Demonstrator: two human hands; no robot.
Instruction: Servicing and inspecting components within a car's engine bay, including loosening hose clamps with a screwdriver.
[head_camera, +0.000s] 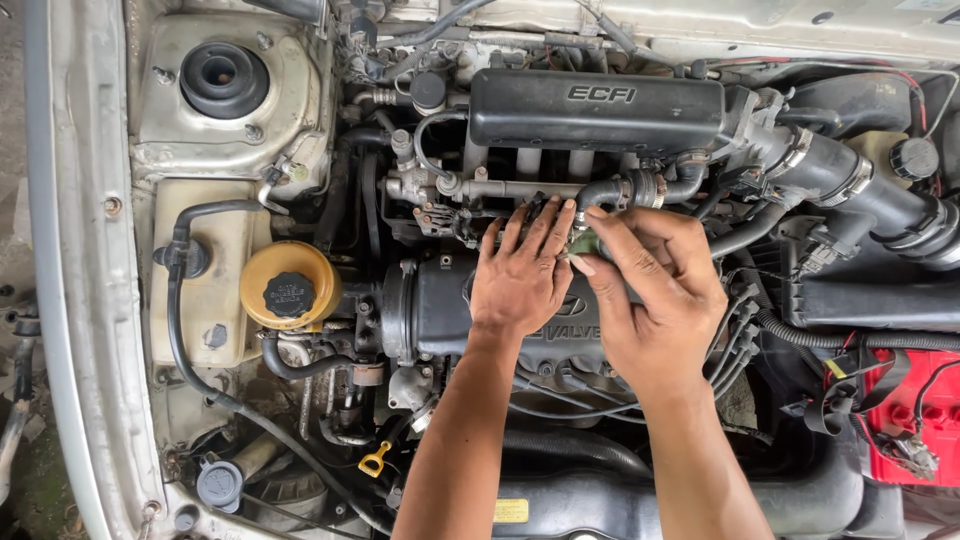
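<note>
Open engine bay (90, 250); black valve cover (430, 305) central. Left hand (520, 275) lies flat on it, fingers spread, gripping nothing. Right hand (650, 290) pinches a small green fitting (583, 243) just beside the hose end (part hidden). Advisable: steady the fitting squarely, without forcing it.

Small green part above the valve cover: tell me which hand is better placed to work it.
Likely the right hand: its fingertips pinch the green part. The left hand lies flat beside it.
</note>
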